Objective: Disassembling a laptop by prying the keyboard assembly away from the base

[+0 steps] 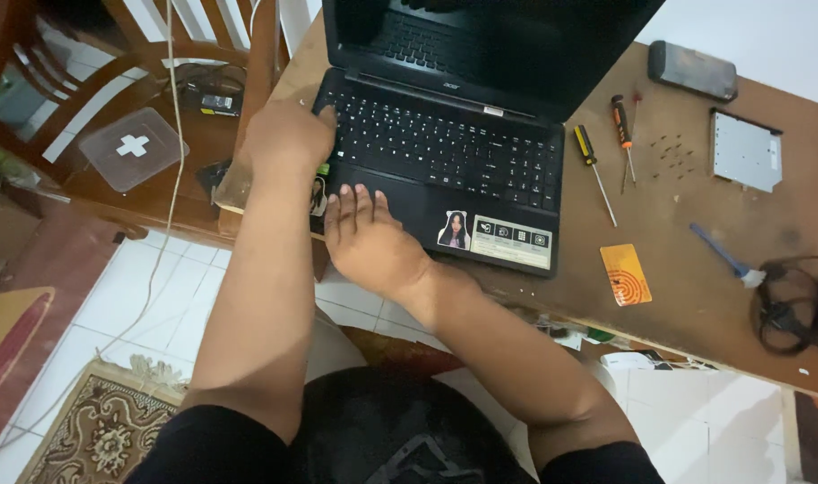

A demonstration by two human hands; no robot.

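A person's left hand grips the left edge of an open black laptop on a brown wooden bench; the right hand lies flat, unclenched, on its palmrest. Right of the laptop lie two screwdrivers and an orange card.

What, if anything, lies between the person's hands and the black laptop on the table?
Nothing visible. The left hand rests on the laptop at its left edge, and the right hand lies flat on the palm rest. The screwdrivers, the orange card and the brush lie off to the right, clear of both hands.
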